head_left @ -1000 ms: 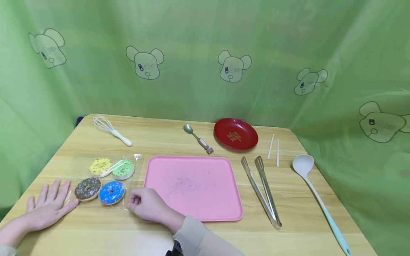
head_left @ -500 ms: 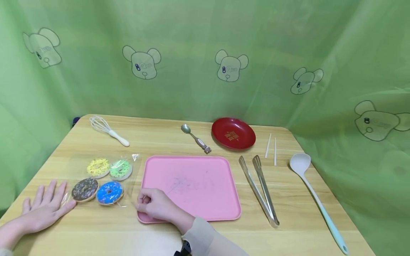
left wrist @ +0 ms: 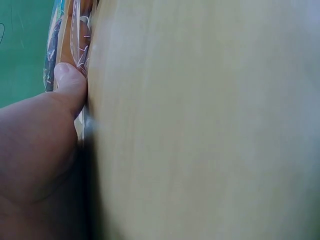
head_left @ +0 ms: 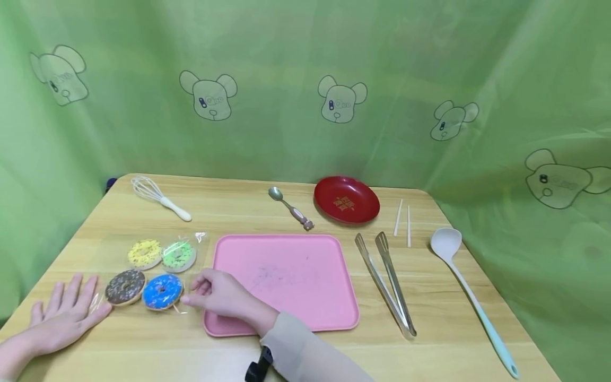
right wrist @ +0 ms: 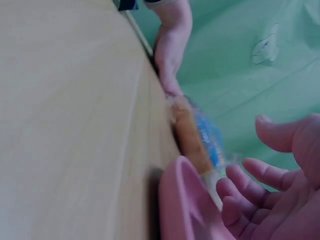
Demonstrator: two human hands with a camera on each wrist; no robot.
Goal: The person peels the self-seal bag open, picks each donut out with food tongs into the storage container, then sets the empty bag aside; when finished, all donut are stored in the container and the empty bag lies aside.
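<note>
In the head view a clear plastic bag (head_left: 111,249) lies on the table, holding a yellow donut (head_left: 145,253), a green donut (head_left: 179,256), a brown donut (head_left: 125,287) and a blue donut (head_left: 163,291). My left hand (head_left: 62,317) rests flat with fingers spread, its thumb against the bag's left edge. The left wrist view shows that thumb touching the plastic. My right hand (head_left: 224,298) hovers between the bag and the pink tray (head_left: 291,281). In the right wrist view its thumb stands apart from loosely bent fingers, nothing between them.
Along the back lie a white whisk (head_left: 162,199), a spoon (head_left: 290,208) and a red plate (head_left: 346,200). To the right are metal tongs (head_left: 389,286), two white sticks (head_left: 403,223) and a ladle (head_left: 470,289). A green curtain (head_left: 277,143) encloses the table.
My right hand moves from the bag's right edge rightward over the tray, then back left toward the bag with its fingers loosening. My left hand stays put, and the view shifts slightly.
</note>
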